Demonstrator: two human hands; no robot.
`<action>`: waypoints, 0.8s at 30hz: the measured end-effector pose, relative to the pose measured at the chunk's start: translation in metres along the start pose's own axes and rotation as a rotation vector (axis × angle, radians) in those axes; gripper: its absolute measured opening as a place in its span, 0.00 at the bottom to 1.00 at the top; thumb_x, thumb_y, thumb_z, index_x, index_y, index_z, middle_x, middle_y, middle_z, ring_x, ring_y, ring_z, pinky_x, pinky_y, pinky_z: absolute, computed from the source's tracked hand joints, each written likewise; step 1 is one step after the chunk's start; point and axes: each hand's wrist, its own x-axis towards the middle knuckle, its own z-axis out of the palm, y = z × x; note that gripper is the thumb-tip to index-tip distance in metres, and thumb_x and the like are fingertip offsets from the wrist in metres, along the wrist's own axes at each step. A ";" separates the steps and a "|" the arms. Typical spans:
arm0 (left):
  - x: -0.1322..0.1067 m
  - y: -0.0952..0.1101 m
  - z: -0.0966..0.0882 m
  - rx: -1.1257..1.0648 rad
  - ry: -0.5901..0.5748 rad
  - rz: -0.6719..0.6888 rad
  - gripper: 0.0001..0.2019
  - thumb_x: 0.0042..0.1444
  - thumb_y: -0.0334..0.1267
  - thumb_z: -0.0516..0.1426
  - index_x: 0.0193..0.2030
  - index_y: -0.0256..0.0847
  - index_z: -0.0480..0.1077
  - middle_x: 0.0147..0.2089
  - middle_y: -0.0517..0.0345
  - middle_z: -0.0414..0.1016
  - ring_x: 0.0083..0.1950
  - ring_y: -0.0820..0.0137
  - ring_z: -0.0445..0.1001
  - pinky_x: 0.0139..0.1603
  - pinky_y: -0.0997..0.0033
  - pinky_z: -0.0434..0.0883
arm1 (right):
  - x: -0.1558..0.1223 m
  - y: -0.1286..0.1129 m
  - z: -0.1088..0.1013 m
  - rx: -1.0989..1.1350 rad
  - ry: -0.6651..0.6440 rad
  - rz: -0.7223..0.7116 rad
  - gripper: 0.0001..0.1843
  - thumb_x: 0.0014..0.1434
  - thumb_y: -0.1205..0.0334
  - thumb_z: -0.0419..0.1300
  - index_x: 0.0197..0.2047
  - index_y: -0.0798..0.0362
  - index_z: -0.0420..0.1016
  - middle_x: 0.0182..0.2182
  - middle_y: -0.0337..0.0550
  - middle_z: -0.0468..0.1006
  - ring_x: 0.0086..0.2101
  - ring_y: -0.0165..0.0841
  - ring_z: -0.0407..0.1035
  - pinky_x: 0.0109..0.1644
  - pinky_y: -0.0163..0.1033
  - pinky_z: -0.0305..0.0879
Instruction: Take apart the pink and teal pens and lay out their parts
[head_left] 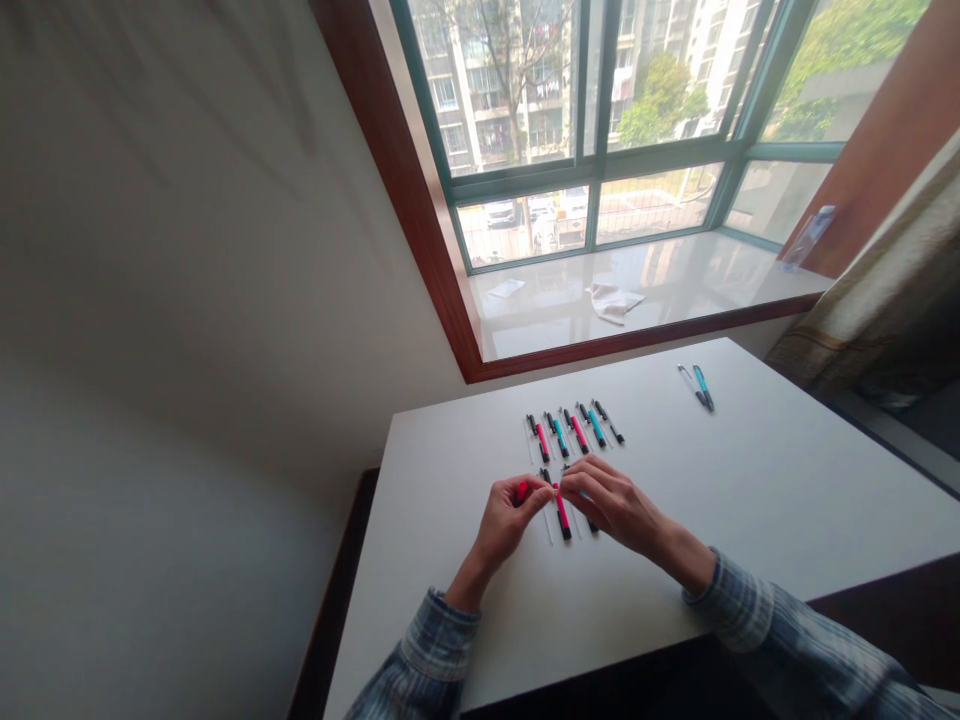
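My left hand [501,522] is closed around a red pen barrel [521,491], which shows between thumb and fingers. Fingertips of my right hand [616,508] meet the left thumb and forefinger; whatever small part they pinch is hidden. Just beneath both hands, a pink pen barrel [563,518] with a black grip lies on the table, with a thin white refill [548,526] beside it. Other pen parts there are partly covered by my right hand. Beyond the hands is a row of disassembled pens, including a pink barrel [542,441] and a blue barrel [596,428].
The white table [660,610] stands against the wall under a window. Two pens, one white [691,385] and one blue [703,386], lie at its far right. On the sill are a crumpled white cloth or paper [613,302] and a clear bottle [808,240]. A curtain [862,260] hangs on the right.
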 end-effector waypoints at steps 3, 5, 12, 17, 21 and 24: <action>-0.001 0.001 0.001 -0.013 -0.023 0.004 0.18 0.57 0.51 0.66 0.31 0.35 0.79 0.27 0.58 0.73 0.30 0.72 0.65 0.34 0.72 0.63 | 0.000 0.000 0.003 0.013 0.025 -0.009 0.07 0.71 0.69 0.57 0.50 0.52 0.72 0.40 0.48 0.79 0.40 0.38 0.72 0.43 0.44 0.74; -0.001 0.002 0.001 -0.024 -0.032 0.002 0.18 0.57 0.50 0.66 0.31 0.34 0.80 0.27 0.59 0.73 0.29 0.73 0.64 0.33 0.73 0.62 | 0.001 -0.001 0.004 0.031 0.048 0.002 0.06 0.71 0.69 0.58 0.49 0.52 0.73 0.39 0.48 0.79 0.41 0.38 0.73 0.43 0.44 0.75; -0.002 -0.001 -0.002 -0.073 0.012 -0.013 0.17 0.57 0.51 0.67 0.36 0.35 0.82 0.27 0.59 0.72 0.28 0.75 0.61 0.30 0.74 0.60 | -0.004 0.013 -0.003 0.006 0.161 0.123 0.05 0.68 0.68 0.62 0.46 0.50 0.77 0.39 0.46 0.80 0.41 0.38 0.74 0.45 0.45 0.75; -0.002 -0.004 -0.004 -0.061 0.015 -0.027 0.16 0.57 0.49 0.67 0.36 0.35 0.80 0.29 0.58 0.73 0.29 0.74 0.62 0.31 0.74 0.59 | -0.022 0.038 -0.017 -0.107 0.213 0.250 0.05 0.67 0.65 0.65 0.45 0.48 0.80 0.38 0.45 0.82 0.40 0.39 0.75 0.46 0.46 0.75; -0.002 -0.005 -0.004 -0.046 0.005 -0.021 0.16 0.57 0.49 0.66 0.35 0.35 0.79 0.30 0.57 0.73 0.31 0.72 0.65 0.33 0.73 0.62 | -0.033 0.042 -0.016 -0.141 0.110 0.255 0.03 0.67 0.65 0.65 0.44 0.49 0.80 0.37 0.44 0.83 0.39 0.39 0.76 0.45 0.46 0.76; -0.002 -0.005 -0.005 -0.026 0.018 -0.010 0.17 0.57 0.51 0.66 0.35 0.36 0.79 0.29 0.57 0.73 0.32 0.71 0.66 0.33 0.72 0.63 | -0.035 0.040 -0.011 -0.175 0.016 0.260 0.03 0.67 0.65 0.64 0.41 0.49 0.80 0.36 0.44 0.83 0.38 0.38 0.77 0.44 0.45 0.76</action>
